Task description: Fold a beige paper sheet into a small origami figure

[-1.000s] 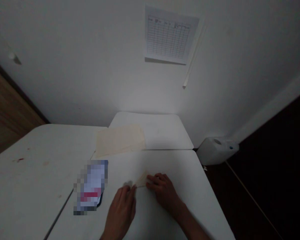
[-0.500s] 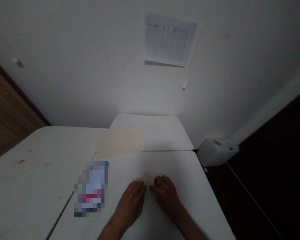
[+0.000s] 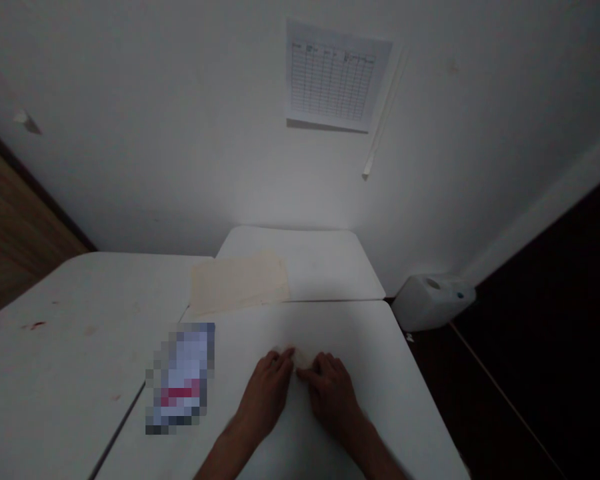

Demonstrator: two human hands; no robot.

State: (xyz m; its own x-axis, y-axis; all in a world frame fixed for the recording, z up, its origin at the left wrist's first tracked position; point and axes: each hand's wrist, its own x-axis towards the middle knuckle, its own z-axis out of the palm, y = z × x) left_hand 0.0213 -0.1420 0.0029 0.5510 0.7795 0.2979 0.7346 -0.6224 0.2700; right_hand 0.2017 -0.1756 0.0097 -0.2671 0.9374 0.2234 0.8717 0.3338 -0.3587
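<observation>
A small piece of thin, cream-coloured paper (image 3: 303, 359) lies low over the white table (image 3: 380, 393), mostly hidden by my fingers. My left hand (image 3: 269, 387) is closed on its left side, with the fingertips at its upper edge. From the right, my right hand (image 3: 331, 383) pinches the paper between curled fingers and thumb. Both wrists come in from the bottom of the view. Whether the paper is folded cannot be made out. Beyond my hands, larger cream sheets (image 3: 240, 283) lie flat across the seam between the tables.
To the left of my hands lies a pixelated blue-white item with a red band (image 3: 183, 373). A white plastic jerrycan (image 3: 430, 303) stands on the dark floor at right. A printed chart (image 3: 333, 80) hangs on the wall. Red marks (image 3: 37, 325) stain the left table.
My left fingers have moved slightly up and over the paper, covering more of it. My right hand has barely shifted. The whole view has drifted a little.
</observation>
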